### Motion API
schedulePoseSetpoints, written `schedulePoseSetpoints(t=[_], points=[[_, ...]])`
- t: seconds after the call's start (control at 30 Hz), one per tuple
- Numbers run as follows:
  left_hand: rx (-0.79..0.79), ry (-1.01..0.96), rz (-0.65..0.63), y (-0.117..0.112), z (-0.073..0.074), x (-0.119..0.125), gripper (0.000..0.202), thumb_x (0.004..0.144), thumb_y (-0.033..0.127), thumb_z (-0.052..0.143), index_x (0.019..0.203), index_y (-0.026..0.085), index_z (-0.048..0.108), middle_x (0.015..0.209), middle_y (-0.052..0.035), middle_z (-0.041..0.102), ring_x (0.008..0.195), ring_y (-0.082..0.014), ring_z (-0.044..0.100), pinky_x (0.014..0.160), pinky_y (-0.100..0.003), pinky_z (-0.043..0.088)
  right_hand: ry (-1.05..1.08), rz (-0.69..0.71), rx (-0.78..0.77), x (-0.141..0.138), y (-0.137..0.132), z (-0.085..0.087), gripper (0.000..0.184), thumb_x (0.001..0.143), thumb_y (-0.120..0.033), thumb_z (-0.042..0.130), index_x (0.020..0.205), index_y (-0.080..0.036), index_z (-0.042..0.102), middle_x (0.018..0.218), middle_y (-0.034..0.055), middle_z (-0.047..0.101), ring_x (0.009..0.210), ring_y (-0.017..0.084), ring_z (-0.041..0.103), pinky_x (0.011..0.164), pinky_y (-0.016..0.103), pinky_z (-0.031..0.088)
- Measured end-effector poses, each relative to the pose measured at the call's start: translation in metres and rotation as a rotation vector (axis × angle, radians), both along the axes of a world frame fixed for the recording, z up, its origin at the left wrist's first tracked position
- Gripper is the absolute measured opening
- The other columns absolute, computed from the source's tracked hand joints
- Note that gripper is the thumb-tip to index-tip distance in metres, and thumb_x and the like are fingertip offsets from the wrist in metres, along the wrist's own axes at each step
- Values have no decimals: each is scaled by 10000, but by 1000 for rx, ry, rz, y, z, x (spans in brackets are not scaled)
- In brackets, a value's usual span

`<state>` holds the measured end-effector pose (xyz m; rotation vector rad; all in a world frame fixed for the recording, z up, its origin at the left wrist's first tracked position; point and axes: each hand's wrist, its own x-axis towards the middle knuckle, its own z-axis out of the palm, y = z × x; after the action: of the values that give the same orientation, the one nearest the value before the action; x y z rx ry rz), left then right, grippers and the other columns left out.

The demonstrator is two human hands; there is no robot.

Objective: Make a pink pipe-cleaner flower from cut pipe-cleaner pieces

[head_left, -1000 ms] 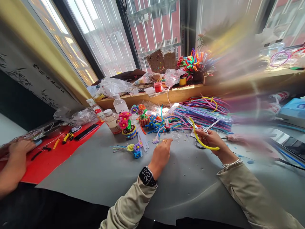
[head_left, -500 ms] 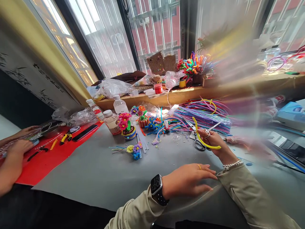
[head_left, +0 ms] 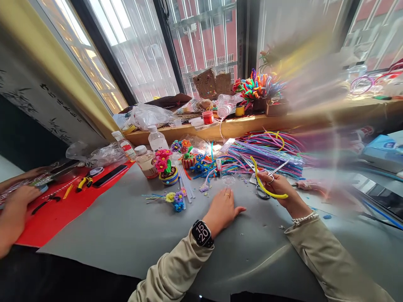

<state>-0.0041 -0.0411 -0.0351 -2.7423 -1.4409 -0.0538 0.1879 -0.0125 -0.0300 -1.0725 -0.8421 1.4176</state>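
My left hand lies palm down on the grey table mat, fingers stretched forward and thumb spread, holding nothing. Just ahead of its fingertips are small purple and white scraps. My right hand is closed on a bent yellow pipe cleaner and on scissors, one blade of which points up and right. Black scissor handles show under the pipe cleaner; I cannot tell whether they belong to the same pair. A small bunch of pipe-cleaner flowers lies left of my left hand.
Behind my hands lie bundles of coloured pipe cleaners. Pipe-cleaner flowers in a pot stand by a bottle. At left another person's hand is over a red mat with pliers and a phone.
My left hand has moved left and forward from beside my right wrist, coming down flat on the mat. My right hand keeps its hold with little movement.
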Motion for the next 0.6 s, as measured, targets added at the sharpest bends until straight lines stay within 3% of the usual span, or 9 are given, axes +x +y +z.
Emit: schedulePoseSetpoints(t=[0.23,0.43,0.6], points=[[108,67,172,-12,4,-40,675,771,534,320,1147,-15,430,1239,-249,400,1173,-309,356,951,-423,324,-54,11,-7,-2,0,-2,310,516,-385,718,542,-147,521,459,-59,428,373,21,279,357,199,166],[-6,17,-98,-21,9,-41,648,789,543,252,1245,90,337,1313,-143,343,1214,-229,309,989,-373,302,-75,13,-1,-4,-3,1,327,493,-402,720,527,-139,530,445,-64,389,375,24,286,354,197,161],[14,8,64,-5,6,-52,668,777,548,284,1205,41,368,1288,-213,352,1203,-270,316,976,-404,310,-87,22,13,-4,-2,2,339,486,-421,717,533,-139,536,434,-64,385,371,28,279,356,205,153]])
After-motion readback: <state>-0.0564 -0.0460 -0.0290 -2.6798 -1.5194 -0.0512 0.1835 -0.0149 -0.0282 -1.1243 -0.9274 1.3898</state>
